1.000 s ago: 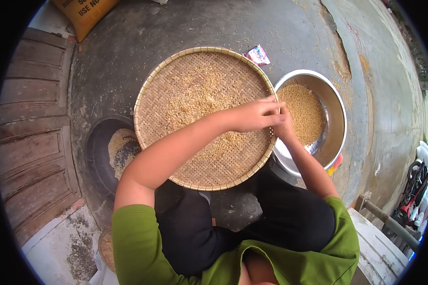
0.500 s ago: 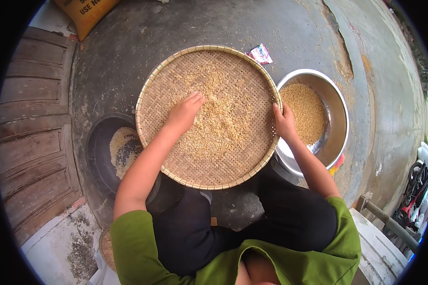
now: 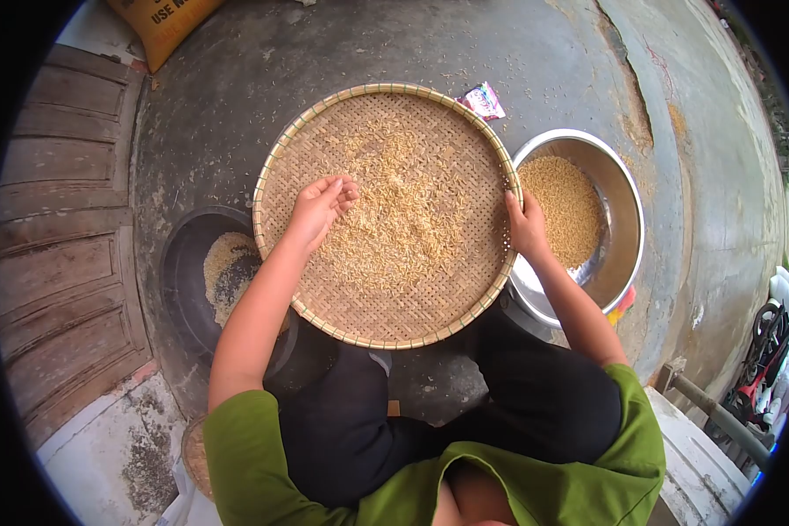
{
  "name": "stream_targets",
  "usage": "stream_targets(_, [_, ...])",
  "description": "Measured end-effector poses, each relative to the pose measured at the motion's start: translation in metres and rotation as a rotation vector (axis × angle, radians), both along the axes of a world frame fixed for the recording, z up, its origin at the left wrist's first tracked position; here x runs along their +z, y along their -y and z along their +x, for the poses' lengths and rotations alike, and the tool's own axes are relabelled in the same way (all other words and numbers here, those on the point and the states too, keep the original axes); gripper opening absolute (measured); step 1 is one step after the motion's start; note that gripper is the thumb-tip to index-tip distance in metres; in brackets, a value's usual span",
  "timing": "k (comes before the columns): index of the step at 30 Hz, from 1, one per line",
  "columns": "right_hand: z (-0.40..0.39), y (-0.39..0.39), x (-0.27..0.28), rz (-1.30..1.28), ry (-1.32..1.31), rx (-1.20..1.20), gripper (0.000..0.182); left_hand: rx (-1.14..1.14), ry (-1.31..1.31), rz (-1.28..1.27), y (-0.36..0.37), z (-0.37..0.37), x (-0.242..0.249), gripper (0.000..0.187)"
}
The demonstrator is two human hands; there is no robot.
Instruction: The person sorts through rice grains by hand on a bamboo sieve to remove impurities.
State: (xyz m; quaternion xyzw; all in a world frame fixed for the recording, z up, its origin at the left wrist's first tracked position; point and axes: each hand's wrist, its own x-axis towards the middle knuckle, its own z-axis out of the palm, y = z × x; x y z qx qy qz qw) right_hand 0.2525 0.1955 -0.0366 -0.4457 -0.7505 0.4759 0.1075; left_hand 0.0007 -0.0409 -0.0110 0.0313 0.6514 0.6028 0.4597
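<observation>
A round woven bamboo winnowing tray (image 3: 465,298) is held over my lap, with unhusked rice grains (image 3: 403,219) spread across its middle. My right hand (image 3: 526,226) grips the tray's right rim, thumb on top and fingers underneath. Above the left part of the tray is my left hand (image 3: 318,212), its fingers curled in toward the thumb in a pinch. Whatever lies between those fingertips is too small to make out.
To the right stands a steel basin (image 3: 622,219) holding grain. A dark basin (image 3: 184,289) with pale grain sits at left, partly under my forearm. A small packet (image 3: 482,102) lies beyond the tray. An orange sack (image 3: 162,26) and wooden door (image 3: 70,219) are at left.
My left hand has lifted off the grains and shifted left, its fingers now curled together. My right hand stays on the rim, and the tray has barely moved.
</observation>
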Motion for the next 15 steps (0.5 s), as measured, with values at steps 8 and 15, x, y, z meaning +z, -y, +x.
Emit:
stream_targets(8, [0.002, -0.002, -0.008, 0.01, -0.005, -0.001, 0.032, 0.06, 0.2, 0.106, -0.005, 0.001, 0.004, 0.023])
stream_targets(15, [0.001, -0.002, -0.006, 0.016, -0.015, -0.003, 0.032, -0.126, -0.219, -0.115, -0.01, 0.005, 0.002, 0.018])
